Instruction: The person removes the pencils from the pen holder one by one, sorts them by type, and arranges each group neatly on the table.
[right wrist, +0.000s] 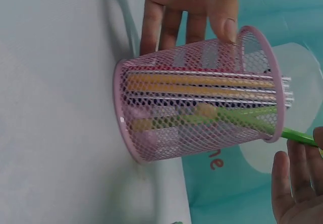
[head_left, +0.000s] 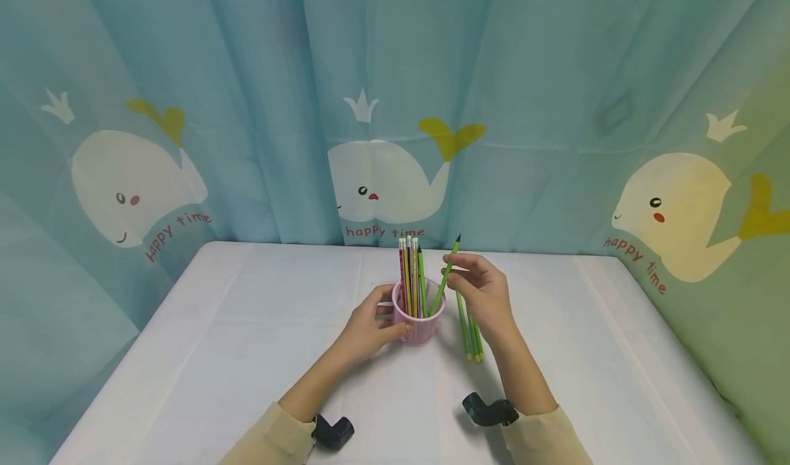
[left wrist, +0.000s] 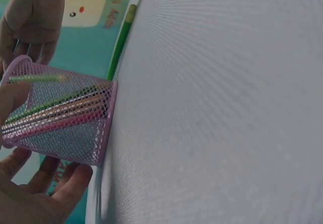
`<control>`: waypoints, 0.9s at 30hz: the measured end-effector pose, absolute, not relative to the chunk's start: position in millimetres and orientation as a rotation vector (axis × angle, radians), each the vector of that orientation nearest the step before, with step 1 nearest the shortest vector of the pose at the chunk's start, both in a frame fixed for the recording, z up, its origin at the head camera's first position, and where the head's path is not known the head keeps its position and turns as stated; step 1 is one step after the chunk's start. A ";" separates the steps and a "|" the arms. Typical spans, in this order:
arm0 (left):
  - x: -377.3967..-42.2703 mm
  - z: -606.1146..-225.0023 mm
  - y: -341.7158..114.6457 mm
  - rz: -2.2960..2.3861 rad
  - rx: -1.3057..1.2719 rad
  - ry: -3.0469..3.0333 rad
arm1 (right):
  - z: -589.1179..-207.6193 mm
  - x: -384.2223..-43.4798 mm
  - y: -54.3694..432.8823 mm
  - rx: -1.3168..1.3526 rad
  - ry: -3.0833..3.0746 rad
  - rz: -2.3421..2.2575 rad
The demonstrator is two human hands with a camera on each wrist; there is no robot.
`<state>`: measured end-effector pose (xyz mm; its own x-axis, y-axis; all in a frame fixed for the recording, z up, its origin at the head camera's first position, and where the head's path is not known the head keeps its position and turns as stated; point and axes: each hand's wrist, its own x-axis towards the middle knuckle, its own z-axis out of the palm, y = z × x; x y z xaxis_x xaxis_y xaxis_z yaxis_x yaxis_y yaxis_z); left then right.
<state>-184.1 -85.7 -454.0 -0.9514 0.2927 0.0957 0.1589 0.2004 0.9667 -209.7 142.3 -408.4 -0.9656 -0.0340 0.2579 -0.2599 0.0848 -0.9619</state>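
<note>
A pink mesh pencil cup (head_left: 420,332) stands upright on the table, holding several striped pencils (head_left: 408,273) with white erasers and a green pencil (head_left: 422,283). My left hand (head_left: 365,324) holds the cup from its left side, thumb in front and fingers behind. With thumb and fingertips, my right hand (head_left: 484,293) pinches another green pencil (head_left: 439,297) near its dark tip. That pencil leans to the right, its lower end inside the cup, as the pencil (right wrist: 242,119) seen through the mesh in the right wrist view shows.
Several green pencils (head_left: 472,338) lie on the table just right of the cup, partly hidden by my right hand. The table (head_left: 259,355) has a white cover. Behind it hangs a blue curtain (head_left: 531,108) with whale prints.
</note>
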 end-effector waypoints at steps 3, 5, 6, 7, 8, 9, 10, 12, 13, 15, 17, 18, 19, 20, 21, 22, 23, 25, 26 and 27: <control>-183.7 -452.5 -85.0 1.885 0.435 2.343 | -403.9 -209.2 144.3 0.278 -2.114 2.067; -183.2 -450.9 -84.0 1.890 0.423 2.347 | -400.4 -208.7 145.8 0.271 -2.071 2.116; -182.6 -449.3 -83.2 1.889 0.413 2.350 | -398.7 -208.5 146.7 0.269 -2.051 2.137; -180.6 -445.6 -82.6 1.888 0.409 2.352 | -397.2 -208.1 147.7 0.269 -2.032 2.154; -179.1 -443.0 -81.6 1.888 0.403 2.358 | -396.0 -207.8 148.7 0.273 -2.009 2.174; -179.2 -443.4 -81.8 1.884 0.404 2.359 | -395.1 -207.5 149.7 0.275 -1.987 2.191; -179.4 -443.7 -82.1 1.873 0.408 2.363 | -394.6 -207.4 150.6 0.269 -1.969 2.202; -180.1 -445.4 -83.1 1.860 0.421 2.368 | -394.1 -206.9 152.3 0.257 -1.929 2.226; -180.8 -447.0 -83.9 1.857 0.430 2.369 | -393.7 -206.4 153.0 0.247 -1.915 2.237; -184.7 -453.7 -85.5 1.848 0.447 2.366 | -392.5 -205.7 154.4 0.225 -1.887 2.255; -185.1 -453.9 -85.4 1.849 0.449 2.365 | -390.5 -205.3 155.8 0.211 -1.861 2.271; -185.2 -453.9 -85.3 1.849 0.449 2.365 | -389.1 -205.0 156.5 0.206 -1.852 2.279; -185.3 -453.7 -85.2 1.849 0.458 2.367 | -388.2 -205.1 157.3 0.203 -1.840 2.289; -185.4 -453.6 -85.1 1.847 0.457 2.369 | -387.4 -205.2 158.0 0.201 -1.830 2.297; -185.4 -453.6 -85.0 1.846 0.456 2.370 | -386.7 -205.3 158.8 0.198 -1.823 2.303; -185.5 -453.6 -84.8 1.842 0.450 2.372 | -386.5 -205.7 159.6 0.194 -1.813 2.313; -185.2 -453.4 -84.8 1.845 0.445 2.371 | -386.3 -205.8 160.1 0.186 -1.799 2.324; -184.5 -453.2 -84.8 1.843 0.444 2.373 | -386.9 -205.9 161.0 0.178 -1.766 2.350; -184.3 -453.2 -84.6 1.843 0.435 2.369 | -387.4 -205.8 161.4 0.178 -1.755 2.359; -183.9 -452.9 -84.6 1.846 0.435 2.366 | -387.8 -205.7 161.6 0.181 -1.743 2.369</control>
